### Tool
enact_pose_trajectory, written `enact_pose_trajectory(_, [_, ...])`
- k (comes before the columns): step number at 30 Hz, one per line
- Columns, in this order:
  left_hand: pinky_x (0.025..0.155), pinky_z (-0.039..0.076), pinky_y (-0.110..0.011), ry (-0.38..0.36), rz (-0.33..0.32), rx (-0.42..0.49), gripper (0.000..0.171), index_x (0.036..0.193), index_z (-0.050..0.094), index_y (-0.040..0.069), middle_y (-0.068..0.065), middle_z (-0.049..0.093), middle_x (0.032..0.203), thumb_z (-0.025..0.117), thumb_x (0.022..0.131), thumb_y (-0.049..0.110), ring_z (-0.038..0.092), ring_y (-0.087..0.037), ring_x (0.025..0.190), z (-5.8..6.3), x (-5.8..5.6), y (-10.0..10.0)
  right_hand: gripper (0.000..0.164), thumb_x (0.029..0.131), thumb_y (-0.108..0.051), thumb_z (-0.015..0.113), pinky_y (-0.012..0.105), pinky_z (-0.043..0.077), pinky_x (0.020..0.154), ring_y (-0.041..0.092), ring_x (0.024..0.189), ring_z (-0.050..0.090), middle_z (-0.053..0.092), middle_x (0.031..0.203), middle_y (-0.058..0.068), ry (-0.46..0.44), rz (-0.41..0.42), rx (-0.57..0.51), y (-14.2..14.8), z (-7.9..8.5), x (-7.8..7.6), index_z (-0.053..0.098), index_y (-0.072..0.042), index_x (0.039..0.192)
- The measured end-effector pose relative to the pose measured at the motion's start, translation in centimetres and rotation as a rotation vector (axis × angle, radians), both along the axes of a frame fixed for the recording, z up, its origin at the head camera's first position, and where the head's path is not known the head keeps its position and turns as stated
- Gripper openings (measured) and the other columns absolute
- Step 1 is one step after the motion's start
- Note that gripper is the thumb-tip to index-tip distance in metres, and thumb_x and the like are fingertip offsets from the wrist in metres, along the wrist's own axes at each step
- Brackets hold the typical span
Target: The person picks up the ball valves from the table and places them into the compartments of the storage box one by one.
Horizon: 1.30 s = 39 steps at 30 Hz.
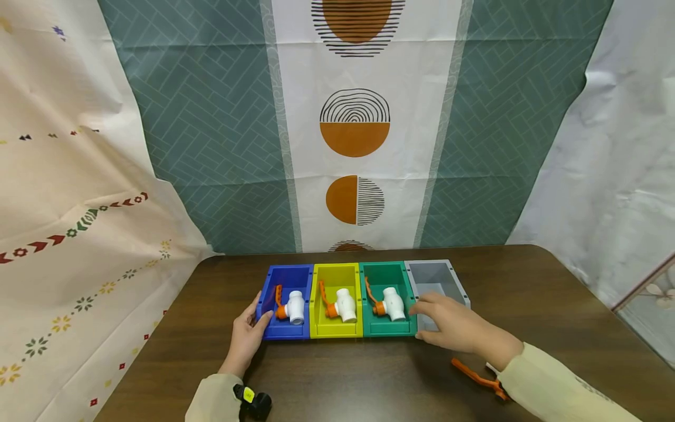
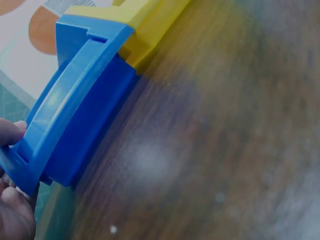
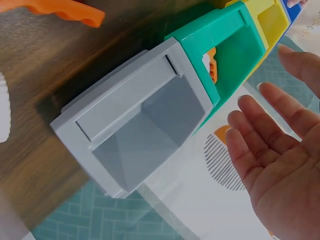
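Observation:
A blue bin [image 1: 287, 333], a yellow bin [image 1: 337, 331], a green bin [image 1: 389, 330] and a grey bin [image 3: 125, 105] stand side by side in a row. White ball valves with orange handles lie in the blue [image 1: 296, 308], yellow [image 1: 345, 306] and green [image 1: 393, 305] bins. My left hand [image 1: 246, 337] grips the blue bin's left end, thumb on the rim. Over the grey bin hovers my right hand [image 1: 454, 326], fingers spread and holding nothing. No valve shows inside the grey bin.
On the brown table [image 1: 337, 381], another valve's orange handle [image 1: 477, 375] pokes out beside the right sleeve, which hides part of it. Behind the table hangs a patterned cloth [image 1: 364, 170], with more cloth at both sides.

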<state>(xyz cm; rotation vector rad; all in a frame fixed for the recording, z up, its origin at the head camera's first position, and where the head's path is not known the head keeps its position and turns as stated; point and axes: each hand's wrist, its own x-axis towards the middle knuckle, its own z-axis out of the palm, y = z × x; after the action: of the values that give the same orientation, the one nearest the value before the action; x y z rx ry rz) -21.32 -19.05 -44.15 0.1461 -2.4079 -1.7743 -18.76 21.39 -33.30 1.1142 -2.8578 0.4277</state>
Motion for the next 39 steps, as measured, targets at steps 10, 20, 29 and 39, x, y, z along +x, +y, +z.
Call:
enact_pose_trajectory(10, [0.108,0.033,-0.043,-0.014,-0.016,-0.004,0.059,0.15,0.028,0.008,-0.017,0.03,0.153,0.053,0.097,0.01,0.033,-0.035,0.139,-0.1,-0.1,0.2,0.034,0.083,-0.021,0.072,0.041,0.053,0.082,0.022,0.101,0.059,0.061,0.107,0.001,-0.058,-0.042,0.001,1.2,-0.4,0.7,0.066,-0.007,0.113])
enact_pose_trajectory(20, [0.107,0.033,-0.041,-0.01,-0.008,0.009,0.058,0.149,0.028,0.007,-0.016,0.029,0.153,0.053,0.097,0.008,0.033,-0.034,0.139,-0.1,-0.2,0.0,0.033,0.083,-0.021,0.073,0.042,0.053,0.083,0.024,0.101,0.059,0.062,0.108,0.001,-0.054,-0.026,0.014,1.7,-0.3,0.9,0.065,-0.006,0.112])
enact_pose_trajectory(29, [0.107,0.033,-0.041,-0.011,-0.013,0.002,0.058,0.15,0.027,0.007,-0.016,0.028,0.154,0.052,0.097,0.009,0.033,-0.034,0.138,0.2,-0.2,-0.1,0.033,0.082,-0.021,0.073,0.041,0.053,0.081,0.022,0.096,0.06,0.063,0.106,0.001,-0.059,0.01,0.022,2.8,-0.4,1.0,0.066,-0.006,0.11])
enact_pose_trajectory(39, [0.109,0.031,-0.04,-0.027,-0.006,-0.009,0.058,0.15,0.026,0.008,-0.014,0.026,0.155,0.051,0.098,0.01,0.031,-0.033,0.14,0.3,-0.1,-0.1,0.032,0.08,-0.019,0.074,0.041,0.054,0.082,0.023,0.097,0.061,0.063,0.106,0.001,-0.064,0.009,0.042,3.3,-0.2,1.5,0.066,-0.007,0.109])
